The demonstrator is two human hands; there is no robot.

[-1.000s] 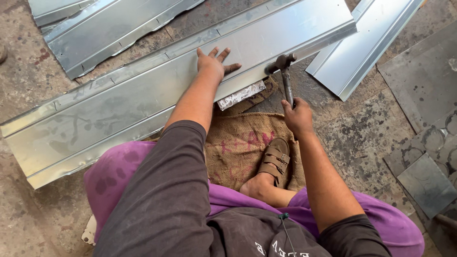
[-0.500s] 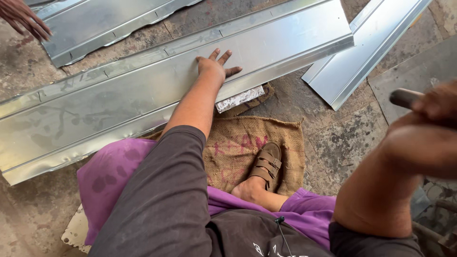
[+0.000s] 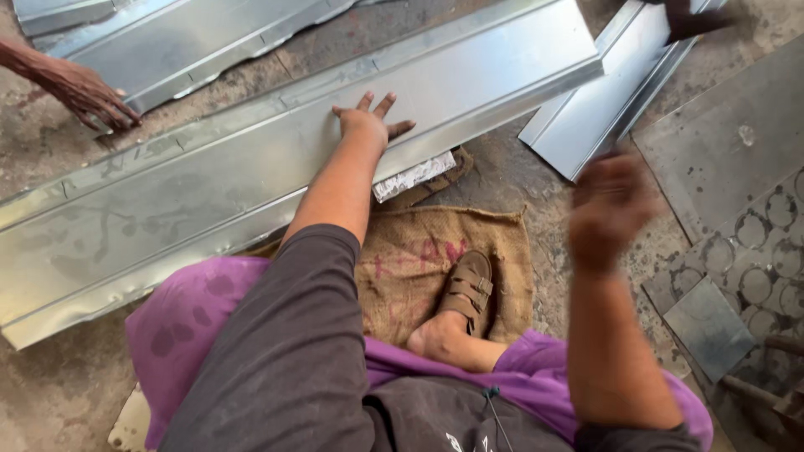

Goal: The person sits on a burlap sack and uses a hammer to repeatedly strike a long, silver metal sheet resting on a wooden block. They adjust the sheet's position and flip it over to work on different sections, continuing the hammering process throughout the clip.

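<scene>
Soft even daylight, dull sheen on sheet metal (image 3: 251, 176), right hand (image 3: 611, 209) motion-blurred

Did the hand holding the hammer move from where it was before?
Yes. The right hand swung up from the edge of the long metal sheet, carrying the blurred hammer high.

Left hand (image 3: 368, 125) flat on long sheet-metal panel (image 3: 209, 192) lying across floor (image 3: 59, 393). Burlap sack (image 3: 427, 259) under sandalled foot (image 3: 465, 293), just before panel. Second panel (image 3: 603, 109) right; another person's hand (image 3: 84, 92) far left.
</scene>
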